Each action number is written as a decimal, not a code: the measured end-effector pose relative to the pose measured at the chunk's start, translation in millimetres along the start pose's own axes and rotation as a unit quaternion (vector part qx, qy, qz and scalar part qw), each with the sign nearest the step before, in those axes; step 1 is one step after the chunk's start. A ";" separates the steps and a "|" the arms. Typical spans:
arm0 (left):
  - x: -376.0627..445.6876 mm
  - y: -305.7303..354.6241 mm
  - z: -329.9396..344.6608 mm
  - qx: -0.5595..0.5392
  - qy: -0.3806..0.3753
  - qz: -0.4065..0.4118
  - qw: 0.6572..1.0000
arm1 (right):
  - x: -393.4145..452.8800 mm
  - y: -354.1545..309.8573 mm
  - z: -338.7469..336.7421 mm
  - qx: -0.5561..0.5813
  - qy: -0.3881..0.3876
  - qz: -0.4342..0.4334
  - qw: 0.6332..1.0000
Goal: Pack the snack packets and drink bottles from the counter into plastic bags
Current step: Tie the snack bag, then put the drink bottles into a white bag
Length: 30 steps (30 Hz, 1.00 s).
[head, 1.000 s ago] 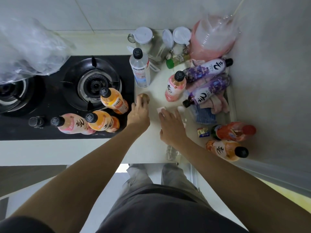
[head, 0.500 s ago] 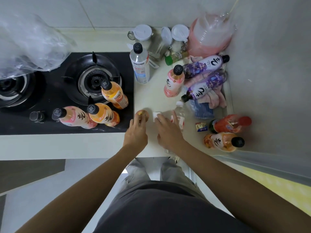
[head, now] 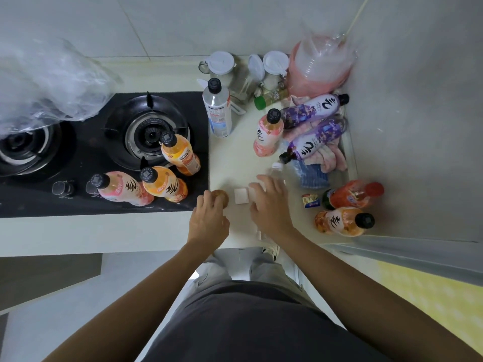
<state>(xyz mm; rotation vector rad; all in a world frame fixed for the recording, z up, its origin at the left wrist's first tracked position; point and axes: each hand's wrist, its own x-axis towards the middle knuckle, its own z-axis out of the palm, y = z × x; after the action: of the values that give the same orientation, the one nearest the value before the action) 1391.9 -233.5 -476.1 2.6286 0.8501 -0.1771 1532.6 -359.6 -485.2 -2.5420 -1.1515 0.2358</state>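
Reaching with both hands over the counter (head: pixel 230 158) beside the stove (head: pixel 78 152).
A clear bag (head: pixel 49 82) lies crumpled over the stove's far left; three bottles (head: pixel 159 176) stand on the stove, more bottles (head: pixel 313 121) stand and lie at the counter's right. The right hand (head: pixel 270 205) rests flat, fingers spread, beside a white packet (head: pixel 241 195). The left hand (head: pixel 209 218) curls its fingers over a small round orange snack (head: pixel 220 198). A tiny packet (head: pixel 310 200) lies near the red bottle (head: pixel 352 194).
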 end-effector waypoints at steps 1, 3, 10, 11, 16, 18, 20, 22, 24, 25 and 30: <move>3.5 1.6 -1.9 0.004 0.014 0.011 1.000 | 4.2 2.7 -4.1 0.013 0.022 0.043 0.999; 12.3 6.7 -7.1 0.013 0.028 0.025 0.999 | 11.7 9.7 -9.3 0.032 0.032 0.116 0.992; 46.5 18.9 -19.4 0.024 -0.039 0.018 0.999 | 29.8 21.0 -11.1 0.116 -0.028 0.274 0.954; 48.1 16.8 -19.2 0.026 -0.055 0.012 0.998 | 31.5 20.8 -11.3 0.127 -0.033 0.290 0.948; 46.8 1.2 -14.0 0.012 -0.113 0.008 0.993 | 39.0 23.4 -20.1 0.162 -0.079 0.317 0.931; 44.3 -3.9 -11.1 0.000 -0.113 0.011 0.994 | 36.5 22.6 -24.0 0.174 -0.071 0.296 0.937; 41.3 -7.4 -8.9 -0.007 -0.106 0.011 0.994 | 31.4 17.1 -29.2 0.181 -0.049 0.267 0.945; 38.7 -9.1 -7.8 -0.008 -0.104 0.012 0.994 | 26.1 7.8 -37.4 0.192 -0.015 0.235 0.953; 36.1 -10.0 -7.5 -0.010 -0.104 0.014 0.994 | 21.6 -2.9 -48.0 0.199 0.031 0.201 0.959; 34.4 -10.6 -7.5 -0.013 -0.104 0.014 0.994 | 20.0 -8.2 -52.9 0.199 0.053 0.181 0.962; 25.1 -13.6 -5.7 -0.013 -0.099 0.023 0.995 | 24.3 -30.6 -65.8 0.148 0.119 0.076 0.979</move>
<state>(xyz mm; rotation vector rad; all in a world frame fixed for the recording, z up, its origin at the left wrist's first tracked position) 1404.3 -207.5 -480.9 2.5522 0.7200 -0.4046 1546.1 -338.1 -412.9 -2.3189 -0.7717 0.1224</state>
